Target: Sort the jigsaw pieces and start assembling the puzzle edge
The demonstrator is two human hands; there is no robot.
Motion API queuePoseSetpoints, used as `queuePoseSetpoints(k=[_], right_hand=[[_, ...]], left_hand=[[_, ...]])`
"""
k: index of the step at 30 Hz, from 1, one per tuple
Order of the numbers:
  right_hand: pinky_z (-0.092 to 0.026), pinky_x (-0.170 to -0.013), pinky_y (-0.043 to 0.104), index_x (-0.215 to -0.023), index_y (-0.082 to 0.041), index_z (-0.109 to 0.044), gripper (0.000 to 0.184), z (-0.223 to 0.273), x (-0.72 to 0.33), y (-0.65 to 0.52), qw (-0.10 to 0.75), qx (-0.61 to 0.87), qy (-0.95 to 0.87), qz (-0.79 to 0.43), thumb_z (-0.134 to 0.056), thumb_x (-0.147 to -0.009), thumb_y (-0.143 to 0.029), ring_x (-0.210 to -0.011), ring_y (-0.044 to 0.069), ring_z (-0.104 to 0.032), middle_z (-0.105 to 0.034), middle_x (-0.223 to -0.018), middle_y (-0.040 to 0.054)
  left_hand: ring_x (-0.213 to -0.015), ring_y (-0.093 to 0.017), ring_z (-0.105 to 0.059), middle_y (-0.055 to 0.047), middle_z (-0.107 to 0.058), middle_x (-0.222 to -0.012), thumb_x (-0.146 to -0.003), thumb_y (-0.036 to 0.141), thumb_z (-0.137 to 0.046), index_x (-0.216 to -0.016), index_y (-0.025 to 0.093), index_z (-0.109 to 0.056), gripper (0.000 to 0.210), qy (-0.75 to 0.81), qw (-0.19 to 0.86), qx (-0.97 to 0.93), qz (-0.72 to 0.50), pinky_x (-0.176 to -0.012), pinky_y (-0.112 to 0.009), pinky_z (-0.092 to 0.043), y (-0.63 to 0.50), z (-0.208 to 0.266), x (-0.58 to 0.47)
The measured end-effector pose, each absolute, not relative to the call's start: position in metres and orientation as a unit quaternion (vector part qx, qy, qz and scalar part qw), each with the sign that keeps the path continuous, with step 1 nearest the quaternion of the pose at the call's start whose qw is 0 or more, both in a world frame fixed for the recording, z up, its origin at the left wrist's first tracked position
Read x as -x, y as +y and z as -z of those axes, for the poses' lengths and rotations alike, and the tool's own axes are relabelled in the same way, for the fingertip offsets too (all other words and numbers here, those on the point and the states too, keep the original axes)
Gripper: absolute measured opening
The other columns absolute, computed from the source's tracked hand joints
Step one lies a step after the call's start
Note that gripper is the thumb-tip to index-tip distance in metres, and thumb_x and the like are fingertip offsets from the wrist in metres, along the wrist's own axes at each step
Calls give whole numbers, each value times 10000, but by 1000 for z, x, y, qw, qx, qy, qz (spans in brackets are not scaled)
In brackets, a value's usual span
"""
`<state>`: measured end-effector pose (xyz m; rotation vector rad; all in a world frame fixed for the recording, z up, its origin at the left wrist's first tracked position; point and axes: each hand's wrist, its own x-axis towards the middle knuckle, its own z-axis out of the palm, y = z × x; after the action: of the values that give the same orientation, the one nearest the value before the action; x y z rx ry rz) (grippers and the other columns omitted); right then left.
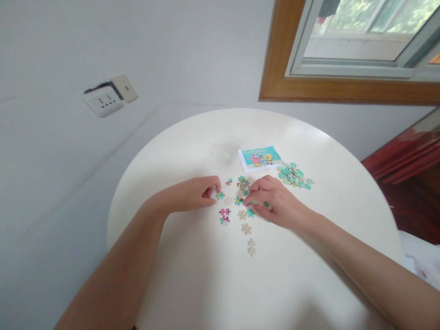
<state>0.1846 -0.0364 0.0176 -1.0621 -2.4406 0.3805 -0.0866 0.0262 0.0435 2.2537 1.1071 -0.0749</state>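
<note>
My left hand [197, 191] is curled, with thumb and forefinger at the edges of a small green and yellow puzzle piece [220, 195] on the table. Facing it from the right, my right hand [271, 198] has its fingertips on another colourful puzzle piece [238, 200]. A beige piece [228, 200], its back up, lies between the two. Just below are joined pink pieces [224, 216]. Other beige pieces [246, 228] trail toward me, down to one near the front [252, 247]. My right palm partly hides some green pieces.
A cartoon picture card [261, 158] lies behind my hands on the round white table [192, 284]. To its right is a heap of green puzzle pieces [294, 175]. The wall, with a socket [103, 100] and a wood-framed window [280, 87], borders the far side.
</note>
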Motion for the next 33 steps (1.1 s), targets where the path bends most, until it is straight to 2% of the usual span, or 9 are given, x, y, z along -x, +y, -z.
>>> queuePoseSetpoints(k=[5,11,16,22,27,30,33], right_hand=[[-377,-955,362,-1064,-234,-715,191,-29,-197,-48,155,279,-928,-194,-630,-897,-270,-1030,207,-542,-639,-1049,66],[-364,-939,383,-1170,-218,-674,326,-24,-194,-54,128,251,-949,-143,-553,-944,-421,-1050,232,-511,-626,-1093,95],[-352,-876,347,-1113,-229,-692,278,-22,-186,-55,126,255,-952,-114,-495,-982,-374,-990,207,-506,-637,-1038,73],[-342,-897,358,-1082,-239,-714,229,-18,-187,-50,159,265,-943,-124,-515,-969,-256,-1008,207,-509,-634,-1006,70],[-381,-862,350,-991,-254,-744,182,-8,-190,-40,235,337,-893,-185,-572,-934,-269,-934,191,-538,-618,-973,66],[-397,-846,362,-897,-225,-741,117,-7,-193,-34,242,415,-863,-158,-645,-880,-292,-915,212,-534,-612,-941,74],[-406,-867,385,-937,-204,-716,113,-15,-203,-31,232,446,-856,-121,-642,-874,-262,-938,231,-540,-630,-961,85]], left_hand=[[-648,-130,-504,36,-542,-733,-788,287,-518,-995,208,-565,226,414,309,-856,25,-584,-228,-339,23,-43,81],[-620,-124,-479,45,-521,-695,-797,295,-517,-986,205,-560,214,403,312,-860,24,-579,-229,-325,24,-42,77],[-613,-121,-475,49,-516,-686,-796,300,-519,-970,207,-563,202,401,311,-861,23,-577,-229,-330,25,-39,78],[-618,-125,-480,45,-518,-687,-814,315,-517,-978,209,-564,201,400,310,-862,28,-571,-232,-322,26,-38,78],[-623,-128,-490,39,-529,-702,-820,328,-523,-1001,213,-569,220,403,309,-861,31,-577,-236,-326,27,-37,79],[-628,-130,-494,37,-527,-704,-821,332,-526,-1005,213,-572,224,401,305,-863,34,-580,-238,-329,27,-38,78],[-627,-131,-495,35,-532,-709,-825,339,-524,-1008,211,-574,228,399,302,-865,36,-582,-241,-332,27,-38,78]])
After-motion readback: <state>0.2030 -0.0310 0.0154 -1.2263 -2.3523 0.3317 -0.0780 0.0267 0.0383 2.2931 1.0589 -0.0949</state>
